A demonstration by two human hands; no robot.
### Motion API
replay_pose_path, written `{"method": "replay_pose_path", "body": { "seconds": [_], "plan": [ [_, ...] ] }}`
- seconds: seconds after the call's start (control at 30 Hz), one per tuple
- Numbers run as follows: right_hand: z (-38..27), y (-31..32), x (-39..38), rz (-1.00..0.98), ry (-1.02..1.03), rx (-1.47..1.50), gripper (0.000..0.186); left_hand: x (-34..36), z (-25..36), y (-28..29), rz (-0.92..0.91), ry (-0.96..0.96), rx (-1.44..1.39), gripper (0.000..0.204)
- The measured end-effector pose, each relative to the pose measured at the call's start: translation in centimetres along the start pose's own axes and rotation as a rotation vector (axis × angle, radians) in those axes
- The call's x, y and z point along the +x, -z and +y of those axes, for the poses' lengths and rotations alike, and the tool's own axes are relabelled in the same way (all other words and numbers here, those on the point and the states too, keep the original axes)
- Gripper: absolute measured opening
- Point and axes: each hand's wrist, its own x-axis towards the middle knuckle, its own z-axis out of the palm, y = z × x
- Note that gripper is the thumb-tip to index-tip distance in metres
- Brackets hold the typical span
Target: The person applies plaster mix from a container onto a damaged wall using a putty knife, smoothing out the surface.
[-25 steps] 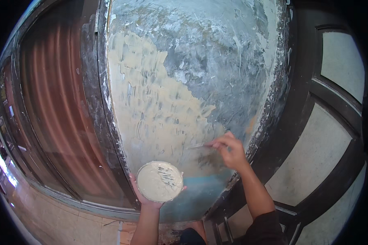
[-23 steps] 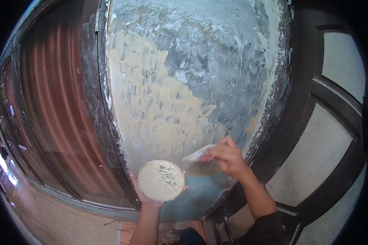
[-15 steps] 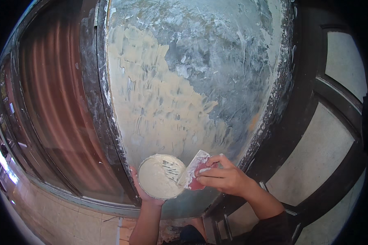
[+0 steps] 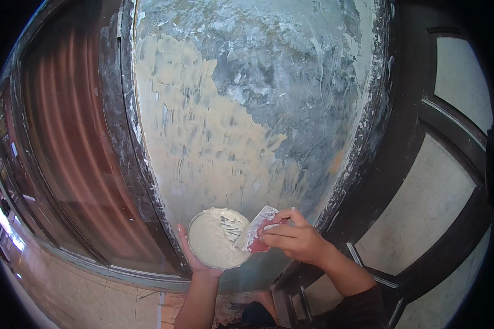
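Observation:
My left hand (image 4: 191,253) holds a round tub of cream-coloured putty (image 4: 208,239) from its left side and below. Scrape marks cross the putty at the tub's right, where darker bottom shows through. In my right hand (image 4: 297,237) is a putty spreader (image 4: 258,230), with a reddish grip and a putty-smeared pale blade. The blade's edge dips into the putty along the tub's right rim. Ahead stands a grey wall panel (image 4: 280,71), its left and lower part coated with streaky cream putty (image 4: 186,126).
A dark frame and a window with a reddish-brown curtain (image 4: 66,137) lie to the left of the panel. To the right is a dark wooden door (image 4: 389,203) with pale inset panels. Tiled floor (image 4: 93,299) shows at the lower left.
The spreader has shifted slightly left and deeper over the tub. My view has turned a little, so the wall panel sits slightly farther left.

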Motion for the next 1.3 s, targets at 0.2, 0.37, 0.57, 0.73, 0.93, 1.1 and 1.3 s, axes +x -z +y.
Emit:
{"method": "replay_pose_path", "body": {
  "seconds": [0.2, 0.37, 0.57, 0.73, 0.93, 1.1, 1.3],
  "plan": [
    [0.1, -0.4, -0.3, 0.081, -0.068, -0.012, 0.039, 0.1, -0.4, -0.2, -0.018, 0.026, -0.025, 0.093],
    [0.6, -0.1, -0.3, 0.164, -0.097, -0.086, 0.034, 0.1, -0.4, -0.5, -0.128, 0.149, -0.041, 0.097],
    [2.9, 0.5, -1.0, 0.305, -0.387, -0.159, 0.026, 0.3, -0.1, 0.0, -0.125, 0.229, 0.08, 0.107],
    [7.4, 1.2, -0.6, 0.639, -0.813, 0.168, 0.02, 0.7, 0.2, 1.2, -0.138, 0.236, 0.005, 0.107],
    [10.9, 1.9, 0.6, 0.725, -0.878, 0.347, 0.023, 1.2, 0.6, 1.8, -0.128, 0.229, -0.017, 0.106],
    [12.8, 1.7, 1.4, 0.64, -0.949, 0.316, 0.025, 1.4, 1.1, 1.7, -0.09, 0.235, -0.053, 0.107],
    [14.0, 2.0, 0.7, 0.729, -0.911, 0.345, 0.026, 1.6, 1.7, 2.3, -0.049, 0.195, -0.006, 0.11]
  ]
}}
